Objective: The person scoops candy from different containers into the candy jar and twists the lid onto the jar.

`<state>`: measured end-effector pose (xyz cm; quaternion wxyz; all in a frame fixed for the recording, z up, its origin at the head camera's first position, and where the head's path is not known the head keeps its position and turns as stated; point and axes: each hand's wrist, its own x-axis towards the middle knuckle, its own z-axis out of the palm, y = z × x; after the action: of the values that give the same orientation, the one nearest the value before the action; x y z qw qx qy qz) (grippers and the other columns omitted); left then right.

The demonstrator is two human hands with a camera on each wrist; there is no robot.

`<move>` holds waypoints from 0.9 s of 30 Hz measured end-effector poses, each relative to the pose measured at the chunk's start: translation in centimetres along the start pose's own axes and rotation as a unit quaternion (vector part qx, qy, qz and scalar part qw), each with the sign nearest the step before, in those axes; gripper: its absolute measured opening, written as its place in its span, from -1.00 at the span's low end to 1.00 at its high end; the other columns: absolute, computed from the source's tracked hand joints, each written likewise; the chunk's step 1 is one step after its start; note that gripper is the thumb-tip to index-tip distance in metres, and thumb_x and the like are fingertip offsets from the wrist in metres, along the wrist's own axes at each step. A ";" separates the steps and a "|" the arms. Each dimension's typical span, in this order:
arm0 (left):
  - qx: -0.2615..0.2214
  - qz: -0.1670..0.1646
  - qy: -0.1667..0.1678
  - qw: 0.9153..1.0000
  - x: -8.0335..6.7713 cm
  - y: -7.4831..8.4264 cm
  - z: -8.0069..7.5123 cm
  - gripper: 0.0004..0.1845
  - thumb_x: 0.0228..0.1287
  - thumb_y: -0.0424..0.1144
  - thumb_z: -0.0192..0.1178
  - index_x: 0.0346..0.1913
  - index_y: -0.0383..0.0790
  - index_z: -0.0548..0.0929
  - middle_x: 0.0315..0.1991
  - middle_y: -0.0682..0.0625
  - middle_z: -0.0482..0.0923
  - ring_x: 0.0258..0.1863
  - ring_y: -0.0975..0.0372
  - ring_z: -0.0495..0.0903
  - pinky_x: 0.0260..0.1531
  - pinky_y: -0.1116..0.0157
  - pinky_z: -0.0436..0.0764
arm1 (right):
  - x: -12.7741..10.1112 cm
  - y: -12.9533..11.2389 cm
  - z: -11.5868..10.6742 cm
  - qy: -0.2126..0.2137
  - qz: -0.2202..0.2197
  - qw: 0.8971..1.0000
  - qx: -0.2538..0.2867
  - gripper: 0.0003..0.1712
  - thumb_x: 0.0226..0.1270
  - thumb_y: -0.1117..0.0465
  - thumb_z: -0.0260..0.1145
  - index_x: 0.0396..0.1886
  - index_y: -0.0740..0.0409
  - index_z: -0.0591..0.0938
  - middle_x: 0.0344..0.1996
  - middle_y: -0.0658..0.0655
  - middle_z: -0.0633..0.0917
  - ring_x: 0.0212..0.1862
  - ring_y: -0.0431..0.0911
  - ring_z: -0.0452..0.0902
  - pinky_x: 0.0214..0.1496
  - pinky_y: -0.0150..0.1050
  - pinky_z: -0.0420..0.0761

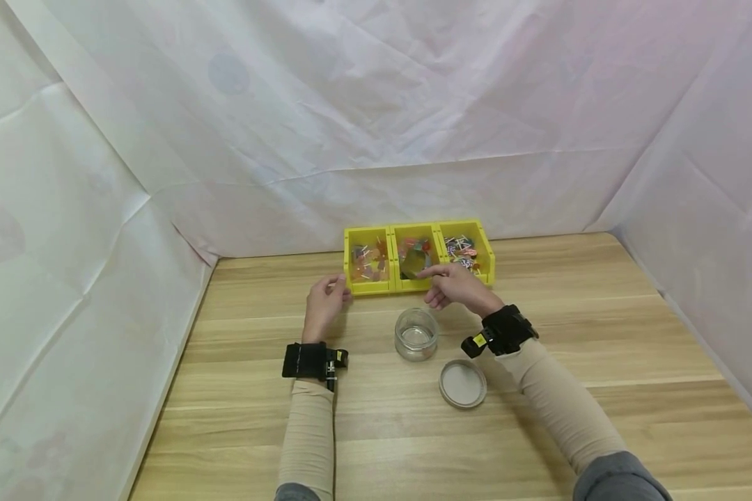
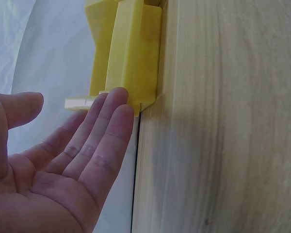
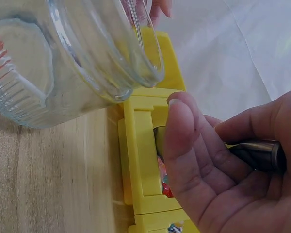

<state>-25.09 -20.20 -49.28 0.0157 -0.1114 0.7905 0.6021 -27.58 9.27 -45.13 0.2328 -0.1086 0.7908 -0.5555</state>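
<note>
While the wooden table [image 1: 601, 334] carries everything, the yellow three-compartment bin [image 1: 418, 230] sits at twelve o'clock, steadied at its left end by the left hand [image 1: 323, 305], fingers straight and holding nothing. The right hand [image 1: 459, 287] grips a metal scoop [image 3: 257, 154], dipped into the middle compartment. Nearer, the open glass jar [image 1: 416, 335] stands ready, its lid [image 1: 463, 383] at five o'clock beside it.

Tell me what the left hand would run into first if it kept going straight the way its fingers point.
Most likely the left hand would meet the near left corner of the yellow plastic three-compartment tray. Its straight fingertips already sit at that corner; whether they touch it is unclear.
</note>
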 end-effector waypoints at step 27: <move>0.014 0.004 0.008 1.000 -0.1 0.0 0.3 -0.53 0.52 0.09 -0.01 0.24 -0.15 0.54 -0.11 -0.17 0.70 -0.08 0.04 0.72 -0.01 0.12 0.66 | 2.0 3.3 0.9 0.035 -0.021 0.994 0.102 -0.51 0.57 0.29 -0.09 0.41 0.17 0.41 -0.17 0.36 0.68 -0.25 0.00 0.66 -0.09 -0.10 0.70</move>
<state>-25.05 -19.90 -49.32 0.0084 -0.1131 0.7995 0.5899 -28.62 8.83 -48.99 0.2033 -0.0809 0.7353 -0.6415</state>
